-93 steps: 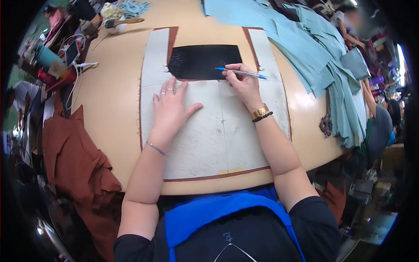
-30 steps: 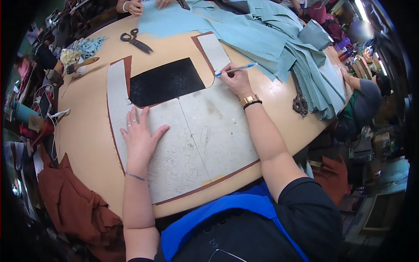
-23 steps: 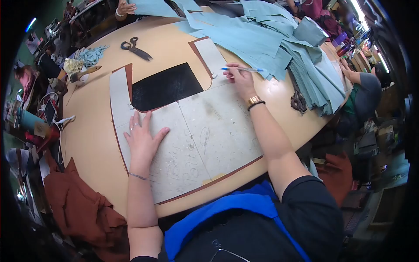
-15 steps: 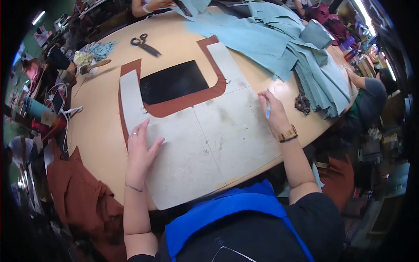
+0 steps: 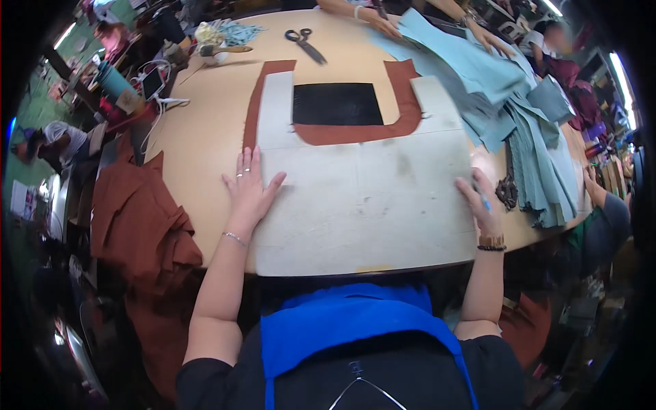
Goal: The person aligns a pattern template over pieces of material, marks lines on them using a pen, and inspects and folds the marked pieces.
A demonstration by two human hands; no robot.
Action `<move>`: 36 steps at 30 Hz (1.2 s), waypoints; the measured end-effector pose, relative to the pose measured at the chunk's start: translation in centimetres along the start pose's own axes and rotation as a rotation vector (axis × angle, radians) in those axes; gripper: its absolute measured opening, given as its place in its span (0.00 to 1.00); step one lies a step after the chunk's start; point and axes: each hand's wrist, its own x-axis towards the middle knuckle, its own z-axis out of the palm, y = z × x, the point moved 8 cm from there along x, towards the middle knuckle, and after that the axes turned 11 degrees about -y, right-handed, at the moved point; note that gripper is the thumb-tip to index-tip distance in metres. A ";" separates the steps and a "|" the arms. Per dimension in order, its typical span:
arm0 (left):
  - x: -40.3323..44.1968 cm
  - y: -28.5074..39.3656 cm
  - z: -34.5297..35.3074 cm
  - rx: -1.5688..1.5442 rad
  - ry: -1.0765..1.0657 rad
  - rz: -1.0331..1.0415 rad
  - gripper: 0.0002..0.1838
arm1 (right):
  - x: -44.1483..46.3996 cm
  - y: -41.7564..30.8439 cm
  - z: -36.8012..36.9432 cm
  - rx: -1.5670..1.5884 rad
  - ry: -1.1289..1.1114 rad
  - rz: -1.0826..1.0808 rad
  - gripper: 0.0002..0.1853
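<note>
A large pale grey U-shaped pattern board (image 5: pixel 369 198) lies flat on the table near its front edge. Under its cut-out, reddish-brown fabric (image 5: pixel 342 133) shows along the inner curve and beyond the left arm. Inside the cut-out lies a black rectangular sheet (image 5: pixel 336 104). My left hand (image 5: pixel 251 183) rests with fingers spread at the board's left edge. At the right edge, my right hand (image 5: pixel 483 200) holds a slim blue-and-white pen (image 5: pixel 486 203) while its fingers touch or hover by the board; contact is unclear.
Scissors (image 5: pixel 305 46) and a brush (image 5: pixel 225 50) lie toward the back. Teal material (image 5: pixel 471 75) is piled at the right, with a co-worker's hands (image 5: pixel 488 37) over it. Brown fabric (image 5: pixel 140 212) hangs at the left edge. A dark bundle (image 5: pixel 506 192) sits near my right hand.
The view has turned, so the board appears straighter. My left hand has moved onto the board's left edge, my right hand lower along its right side. A co-worker's hands now reach over the teal material.
</note>
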 end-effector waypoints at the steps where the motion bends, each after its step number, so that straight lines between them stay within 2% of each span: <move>1: 0.1 -0.2 0.0 -0.034 -0.001 0.000 0.52 | -1.1 0.1 -1.4 -0.040 0.165 -0.009 0.20; 2: 0.2 -0.3 -0.1 -0.070 -0.001 0.000 0.52 | -2.3 0.4 -3.0 -0.080 0.330 -0.018 0.19; 3: 0.2 -0.4 0.0 -0.105 -0.003 0.001 0.52 | -2.9 1.8 -4.8 0.020 0.350 -0.039 0.19; 7: -0.2 -1.7 -0.4 0.034 0.071 -0.256 0.55 | -6.4 4.5 -11.5 0.406 0.531 -0.172 0.23; 8: -0.1 -1.5 -0.6 0.067 0.054 -0.279 0.55 | -7.2 5.6 -13.1 0.525 0.568 -0.208 0.24; 10: -0.1 -1.5 -0.5 0.131 0.018 -0.323 0.54 | -8.7 8.5 -16.3 0.549 0.715 -0.198 0.27; 11: -0.3 -1.1 -0.7 0.087 0.070 -0.278 0.49 | -9.3 10.2 -17.6 0.560 0.790 -0.192 0.28; 14: -0.8 -0.3 -1.1 -0.041 0.197 -0.152 0.36 | -11.5 10.1 -19.2 -0.438 1.225 -0.262 0.33; 15: -0.6 -0.1 -1.1 -0.083 0.220 -0.116 0.31 | -11.4 4.2 -15.5 -0.617 1.259 -0.067 0.35; 16: -0.5 0.0 -1.3 -0.122 0.246 -0.086 0.26 | -10.2 3.0 -13.9 -0.711 1.281 -0.286 0.34; 17: -0.3 0.0 -1.6 -0.309 0.287 0.021 0.12 | -7.5 3.8 -12.9 -0.636 1.141 -0.274 0.32; 18: 0.4 -0.9 -0.6 -0.524 0.226 0.044 0.12 | -4.6 4.5 -11.4 -0.553 0.992 -0.266 0.31; 20: -0.3 -2.1 -1.9 -1.010 0.352 0.155 0.11 | 0.5 3.8 -5.3 -0.219 0.700 -0.344 0.28; 21: -1.3 -4.5 -3.4 -1.074 0.461 0.167 0.11 | 2.6 2.9 -1.4 -0.060 0.544 -0.377 0.27; 23: -3.8 -8.3 -6.7 -1.193 0.676 0.218 0.12 | 3.7 -1.7 5.1 -0.350 0.288 -0.494 0.25; 24: -6.7 -10.9 -9.1 -1.095 0.699 0.039 0.16 | 3.8 -3.2 8.0 -0.499 0.170 -0.551 0.24; 25: -9.2 -15.3 -10.1 -1.064 0.750 -0.102 0.20 | 4.2 -3.4 9.6 -0.433 0.126 -0.546 0.23; 26: -13.1 -17.8 -12.7 -0.901 0.887 -0.141 0.20 | 4.2 -3.4 10.2 -0.426 0.091 -0.543 0.23; 28: -20.2 -31.2 -13.8 -0.633 0.939 -0.401 0.23 | 4.4 -3.0 11.0 -0.418 0.028 -0.529 0.23; 29: -25.7 -35.8 -14.6 -0.770 1.103 -0.359 0.22 | 4.7 -2.2 11.0 -0.411 -0.008 -0.514 0.23; 30: -30.1 -36.8 -15.8 -0.721 1.115 -0.376 0.20 | 5.1 -1.1 10.8 -0.349 -0.006 -0.489 0.23; 32: -40.3 -41.2 -15.5 -0.885 1.334 -0.385 0.20 | 5.7 0.7 10.6 -0.231 0.003 -0.436 0.24; 33: -44.8 -43.4 -14.7 -0.914 1.342 -0.412 0.21 | 5.8 0.9 10.6 -0.225 -0.003 -0.425 0.24; 34: -46.8 -38.1 -14.8 -0.899 1.451 -0.615 0.21 | 5.9 1.0 10.7 -0.236 -0.016 -0.418 0.23; 36: -56.4 -43.9 -10.7 -0.796 1.477 -0.708 0.23 | 6.1 1.2 10.7 -0.262 -0.031 -0.407 0.23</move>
